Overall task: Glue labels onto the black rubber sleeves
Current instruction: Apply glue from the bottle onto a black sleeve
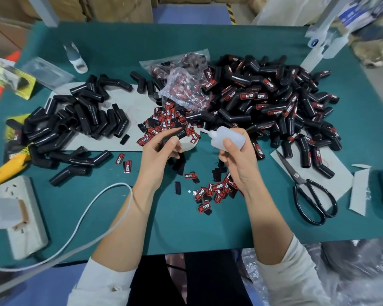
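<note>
I see my right hand (237, 160) gripping a translucent white glue bottle (227, 138), its thin nozzle aimed left toward the black rubber sleeve (178, 133) that my left hand (161, 151) pinches. Both hands hang over a green desk (186, 228). To my left lies a heap of plain black sleeves (75, 120) on a grey sheet; to my right, a larger pile of labelled sleeves (274, 102). Loose red-and-black labels (212, 191) lie scattered below my hands, and more spill from a clear plastic bag (181, 85). Black scissors (307, 191) lie at right, a white power strip (24, 217) and cable at left.
</note>
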`<action>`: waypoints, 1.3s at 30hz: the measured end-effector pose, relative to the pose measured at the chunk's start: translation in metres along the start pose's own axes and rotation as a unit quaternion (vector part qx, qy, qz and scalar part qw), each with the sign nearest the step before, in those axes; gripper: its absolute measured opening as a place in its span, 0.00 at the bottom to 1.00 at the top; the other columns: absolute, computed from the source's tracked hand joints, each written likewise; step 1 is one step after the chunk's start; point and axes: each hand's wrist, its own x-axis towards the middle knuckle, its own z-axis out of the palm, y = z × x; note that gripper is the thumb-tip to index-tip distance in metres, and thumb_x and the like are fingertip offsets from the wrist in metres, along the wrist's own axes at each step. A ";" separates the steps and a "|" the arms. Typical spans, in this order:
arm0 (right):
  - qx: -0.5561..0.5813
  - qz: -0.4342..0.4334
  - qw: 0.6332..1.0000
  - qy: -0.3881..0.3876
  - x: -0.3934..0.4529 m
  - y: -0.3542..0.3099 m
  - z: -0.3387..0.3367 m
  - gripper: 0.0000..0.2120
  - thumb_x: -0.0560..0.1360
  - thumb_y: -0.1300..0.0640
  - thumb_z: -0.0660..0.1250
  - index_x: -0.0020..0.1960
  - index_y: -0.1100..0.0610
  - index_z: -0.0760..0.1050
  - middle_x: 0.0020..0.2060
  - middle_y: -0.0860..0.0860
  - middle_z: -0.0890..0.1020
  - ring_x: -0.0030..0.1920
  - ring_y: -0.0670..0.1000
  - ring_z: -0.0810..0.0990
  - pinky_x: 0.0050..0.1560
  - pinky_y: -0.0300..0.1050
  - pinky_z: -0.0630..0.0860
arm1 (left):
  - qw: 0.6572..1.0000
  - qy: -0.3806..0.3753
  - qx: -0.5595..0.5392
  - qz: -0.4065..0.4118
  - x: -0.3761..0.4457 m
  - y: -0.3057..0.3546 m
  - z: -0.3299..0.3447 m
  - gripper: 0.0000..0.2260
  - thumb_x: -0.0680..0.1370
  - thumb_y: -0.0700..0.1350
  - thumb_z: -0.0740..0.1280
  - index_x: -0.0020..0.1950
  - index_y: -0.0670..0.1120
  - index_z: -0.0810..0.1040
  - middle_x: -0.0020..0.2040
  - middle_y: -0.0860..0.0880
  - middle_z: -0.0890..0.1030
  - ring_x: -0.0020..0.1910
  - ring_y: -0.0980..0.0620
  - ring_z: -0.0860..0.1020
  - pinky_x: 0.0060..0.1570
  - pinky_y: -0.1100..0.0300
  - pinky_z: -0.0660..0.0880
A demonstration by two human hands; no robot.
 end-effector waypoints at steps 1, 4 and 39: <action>0.001 0.001 1.000 0.001 0.000 0.000 0.000 0.08 0.77 0.54 0.73 0.54 0.45 0.80 0.50 0.53 0.80 0.38 0.48 0.73 0.35 0.38 0.71 | 1.000 0.006 0.005 0.003 0.000 0.000 0.000 0.10 0.79 0.51 0.72 0.60 0.55 0.86 0.43 0.48 0.84 0.43 0.49 0.81 0.42 0.59 0.78; 0.000 -0.002 1.000 0.000 0.001 0.001 0.000 0.08 0.77 0.54 0.73 0.54 0.46 0.80 0.50 0.52 0.81 0.38 0.48 0.73 0.35 0.37 0.71 | 1.000 0.020 0.020 0.012 -0.001 -0.001 0.001 0.07 0.80 0.46 0.72 0.55 0.55 0.86 0.42 0.49 0.85 0.42 0.50 0.82 0.40 0.61 0.77; -0.203 -0.078 0.972 0.086 -0.007 0.000 0.002 0.15 0.76 0.36 0.72 0.53 0.44 0.74 0.44 0.48 0.80 0.35 0.41 0.74 0.31 0.33 0.70 | 0.990 -0.098 -0.095 -0.029 -0.010 -0.003 -0.010 0.22 0.85 0.33 0.61 0.79 0.45 0.69 0.67 0.40 0.82 0.67 0.37 0.81 0.66 0.51 0.78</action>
